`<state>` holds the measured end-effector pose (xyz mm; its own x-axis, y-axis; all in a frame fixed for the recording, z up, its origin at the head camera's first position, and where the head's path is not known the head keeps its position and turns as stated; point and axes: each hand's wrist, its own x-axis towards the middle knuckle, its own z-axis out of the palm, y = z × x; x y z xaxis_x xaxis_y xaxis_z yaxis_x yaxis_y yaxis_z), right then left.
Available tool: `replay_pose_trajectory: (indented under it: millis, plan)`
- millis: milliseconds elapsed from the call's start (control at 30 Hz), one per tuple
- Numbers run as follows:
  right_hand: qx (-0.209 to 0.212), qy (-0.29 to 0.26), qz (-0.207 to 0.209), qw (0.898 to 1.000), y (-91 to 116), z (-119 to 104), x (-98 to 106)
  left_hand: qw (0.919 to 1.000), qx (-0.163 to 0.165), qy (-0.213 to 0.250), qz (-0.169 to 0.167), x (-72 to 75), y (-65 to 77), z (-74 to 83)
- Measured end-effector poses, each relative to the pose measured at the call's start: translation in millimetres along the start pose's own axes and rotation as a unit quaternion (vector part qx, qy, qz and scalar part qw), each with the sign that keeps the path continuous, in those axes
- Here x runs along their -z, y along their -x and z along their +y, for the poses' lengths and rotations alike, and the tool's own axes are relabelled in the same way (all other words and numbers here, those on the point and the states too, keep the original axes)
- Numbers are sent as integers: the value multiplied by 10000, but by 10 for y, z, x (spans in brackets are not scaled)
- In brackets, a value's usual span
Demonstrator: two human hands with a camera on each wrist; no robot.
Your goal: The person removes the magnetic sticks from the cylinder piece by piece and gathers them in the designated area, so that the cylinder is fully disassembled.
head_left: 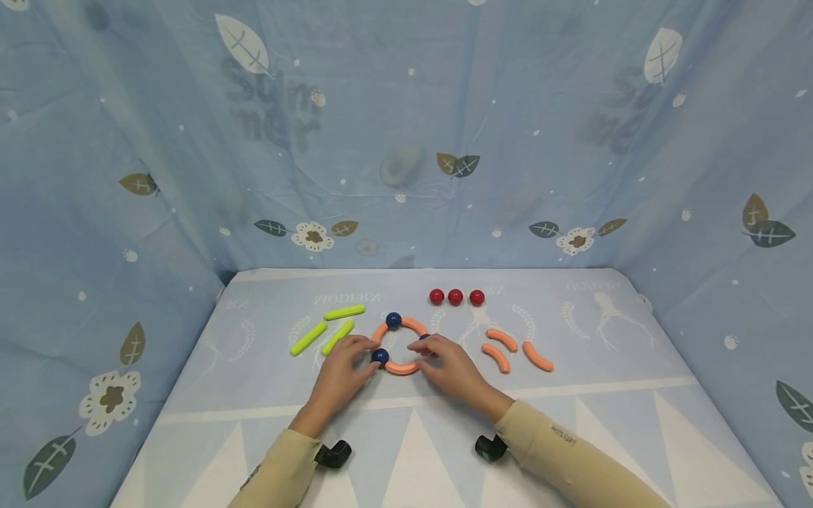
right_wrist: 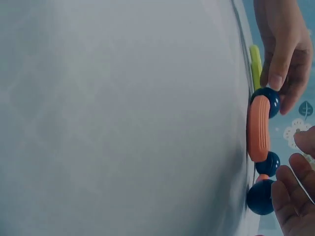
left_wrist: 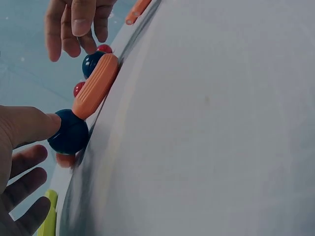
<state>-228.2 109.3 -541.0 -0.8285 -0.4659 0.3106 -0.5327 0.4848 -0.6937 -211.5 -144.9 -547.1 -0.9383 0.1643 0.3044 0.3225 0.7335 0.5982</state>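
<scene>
Three dark blue balls and several curved orange pieces form a ring on the table. My left hand [head_left: 341, 374] is at its left side, thumb and index finger pinching the near-left blue ball [head_left: 380, 357]; its other fingers hang apart. The front orange piece [left_wrist: 96, 87] meets that ball. On the ring's right side, my right hand [head_left: 454, 367] has its fingers loosely extended beside the right blue ball [right_wrist: 261, 197], which is mostly covered in the head view; contact is unclear. At the back, the far blue ball [head_left: 394, 320] joins two orange arcs.
Several lime-green sticks [head_left: 308, 339] lie left of the ring. Three red balls [head_left: 455, 297] line up behind it, to the right. Three loose curved orange pieces [head_left: 538, 356] lie on the right. Patterned blue curtains [head_left: 406, 141] surround the table [head_left: 406, 437].
</scene>
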Motion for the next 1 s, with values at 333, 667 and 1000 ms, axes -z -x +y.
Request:
replay_pose_trajectory:
  millis: [333,667,1000]
  plan:
    - [-286,107,-415,9987,5,-96,-178,9998,34,156,-77,-38,-2,-43]
    - [-336,372,-490,9975,-89,-116,-288,9992,-6,393,-70,-62,0,-46]
    - [-421,532,-446,9967,-153,-162,-322,9983,-15,581,-43,-89,-6,-57]
